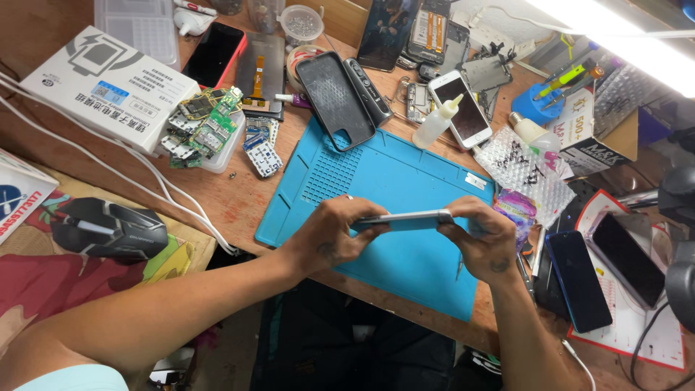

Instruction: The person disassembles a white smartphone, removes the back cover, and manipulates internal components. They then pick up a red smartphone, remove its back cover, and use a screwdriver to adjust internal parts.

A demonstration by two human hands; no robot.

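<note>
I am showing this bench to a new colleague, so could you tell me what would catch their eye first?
Most striking is the blue mat at the centre, above which the left hand and right hand hold a slim phone edge-on between them. Loose green circuit boards lie left of the mat, and a black mouse at far left.

2 hands [340, 232], 1 blue mat [405, 181], 1 mouse [108, 230], 2 glue bottles [436, 122]

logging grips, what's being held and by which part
A phone, edge-on above the blue mat: left hand grips its left end, right hand its right end.
</note>
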